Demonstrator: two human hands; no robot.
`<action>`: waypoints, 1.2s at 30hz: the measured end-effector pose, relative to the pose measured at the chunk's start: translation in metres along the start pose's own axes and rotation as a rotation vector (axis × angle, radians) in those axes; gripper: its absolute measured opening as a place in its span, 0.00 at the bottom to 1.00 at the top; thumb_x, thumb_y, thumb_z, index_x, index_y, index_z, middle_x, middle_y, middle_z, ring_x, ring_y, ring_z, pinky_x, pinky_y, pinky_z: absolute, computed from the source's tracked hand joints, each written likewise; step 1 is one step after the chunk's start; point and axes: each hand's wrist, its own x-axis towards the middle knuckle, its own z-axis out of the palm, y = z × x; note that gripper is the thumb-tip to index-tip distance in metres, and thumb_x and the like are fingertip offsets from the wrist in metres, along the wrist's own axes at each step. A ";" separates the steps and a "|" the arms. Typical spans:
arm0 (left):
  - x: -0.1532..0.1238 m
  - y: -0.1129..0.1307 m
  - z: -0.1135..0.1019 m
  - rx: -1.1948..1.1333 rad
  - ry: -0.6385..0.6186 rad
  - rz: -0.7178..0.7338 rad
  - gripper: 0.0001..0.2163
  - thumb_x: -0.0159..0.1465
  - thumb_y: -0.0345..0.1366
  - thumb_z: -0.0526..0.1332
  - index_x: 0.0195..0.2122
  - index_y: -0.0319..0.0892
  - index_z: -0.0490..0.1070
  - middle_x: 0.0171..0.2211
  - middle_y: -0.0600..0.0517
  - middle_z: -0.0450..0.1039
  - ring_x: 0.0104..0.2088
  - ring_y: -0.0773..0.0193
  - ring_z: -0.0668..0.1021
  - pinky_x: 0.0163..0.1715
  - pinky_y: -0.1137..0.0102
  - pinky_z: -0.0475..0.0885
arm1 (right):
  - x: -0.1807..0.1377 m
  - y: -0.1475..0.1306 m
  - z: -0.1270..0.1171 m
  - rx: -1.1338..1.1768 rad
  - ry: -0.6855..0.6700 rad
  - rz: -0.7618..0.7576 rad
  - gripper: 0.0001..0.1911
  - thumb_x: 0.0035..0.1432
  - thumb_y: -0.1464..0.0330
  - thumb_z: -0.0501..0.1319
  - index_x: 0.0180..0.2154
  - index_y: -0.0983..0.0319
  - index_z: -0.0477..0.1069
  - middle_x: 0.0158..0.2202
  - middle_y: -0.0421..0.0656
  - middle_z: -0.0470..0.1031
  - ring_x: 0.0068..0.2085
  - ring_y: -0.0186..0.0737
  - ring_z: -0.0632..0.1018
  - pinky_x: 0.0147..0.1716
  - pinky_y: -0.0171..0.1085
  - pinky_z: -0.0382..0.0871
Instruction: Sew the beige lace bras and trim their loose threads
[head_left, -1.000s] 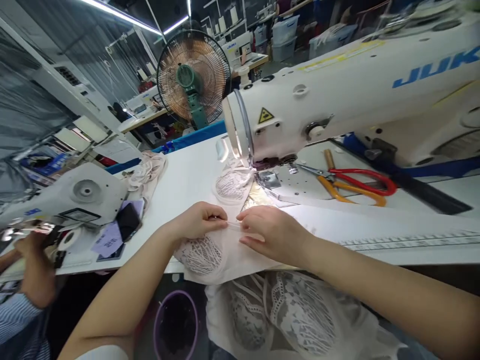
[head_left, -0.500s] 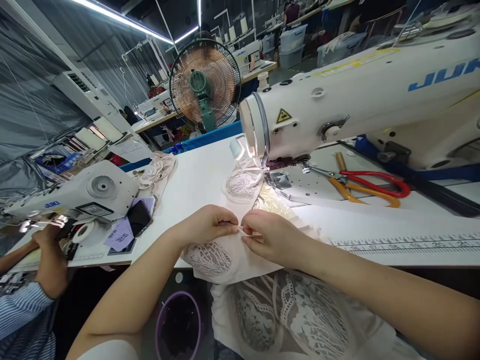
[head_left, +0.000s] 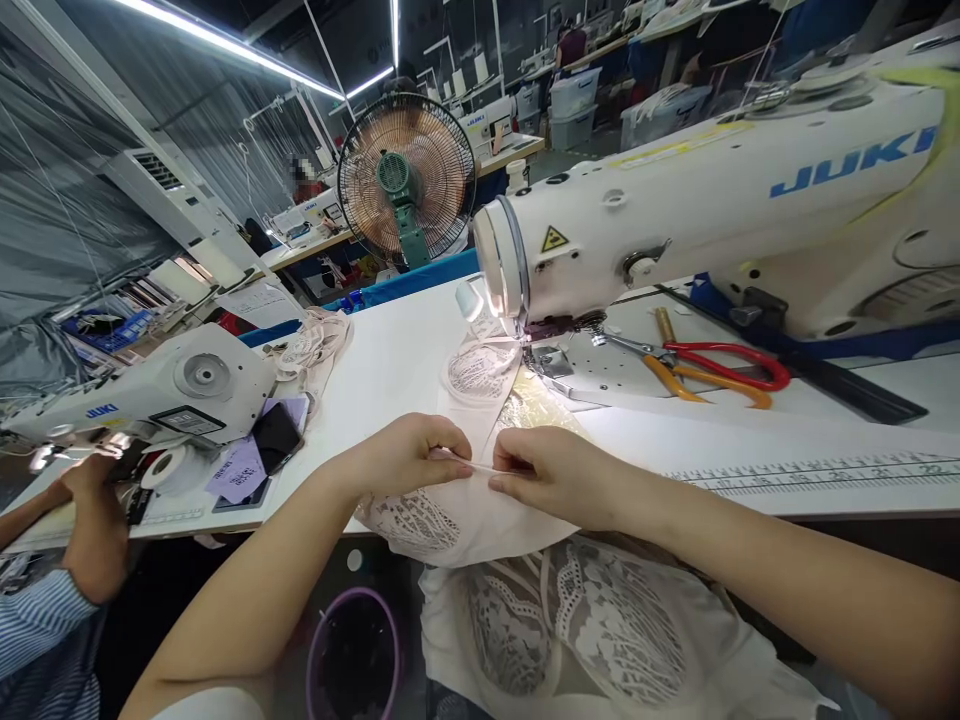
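Observation:
My left hand (head_left: 409,455) and my right hand (head_left: 551,475) meet at the front edge of the white sewing table (head_left: 390,360). Both are closed in a pinch on a thin pale strap (head_left: 480,468) stretched between them. Under the hands lies a pale pink lace garment (head_left: 450,515) that hangs off the table edge toward my lap. Another lace piece (head_left: 480,368) lies further back, by the needle of the white Juki sewing machine (head_left: 697,210).
Red and orange scissors (head_left: 712,365) lie on the machine bed at the right. A ruler strip (head_left: 817,470) runs along the table's front. A fan (head_left: 406,180) stands behind. At left, another person's hand (head_left: 90,475) works at a second machine (head_left: 150,385) beside a phone (head_left: 276,437).
The two hands have drawn slightly apart, stretching the strap between them. The view has shifted a little; the machine and scissors stay where they were.

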 end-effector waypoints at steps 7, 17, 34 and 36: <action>0.005 -0.025 0.011 -0.323 -0.134 -0.171 0.09 0.56 0.40 0.60 0.28 0.38 0.69 0.22 0.57 0.62 0.23 0.71 0.63 0.23 0.75 0.57 | -0.028 0.021 -0.024 -0.073 -0.258 0.058 0.09 0.41 0.78 0.55 0.20 0.60 0.57 0.20 0.35 0.62 0.22 0.32 0.62 0.21 0.31 0.53; 0.034 -0.061 0.013 -0.498 -0.191 -0.267 0.10 0.52 0.41 0.63 0.25 0.38 0.69 0.21 0.57 0.62 0.22 0.71 0.63 0.23 0.74 0.58 | -0.061 0.077 -0.020 0.317 -0.062 0.324 0.12 0.54 0.61 0.56 0.24 0.61 0.66 0.19 0.34 0.59 0.21 0.31 0.61 0.19 0.31 0.53; -0.002 -0.054 0.014 -0.347 -0.052 -0.247 0.13 0.60 0.46 0.57 0.34 0.42 0.73 0.30 0.50 0.73 0.30 0.63 0.73 0.28 0.72 0.68 | -0.070 0.063 0.025 0.594 0.751 0.252 0.06 0.50 0.67 0.61 0.26 0.58 0.63 0.31 0.41 0.72 0.32 0.37 0.73 0.32 0.36 0.69; -0.008 -0.048 0.015 -0.308 -0.022 -0.250 0.13 0.60 0.47 0.57 0.35 0.42 0.73 0.31 0.50 0.74 0.31 0.61 0.74 0.30 0.71 0.69 | -0.072 0.059 0.026 0.606 0.781 0.237 0.06 0.50 0.69 0.61 0.28 0.58 0.63 0.31 0.40 0.71 0.32 0.36 0.72 0.32 0.36 0.69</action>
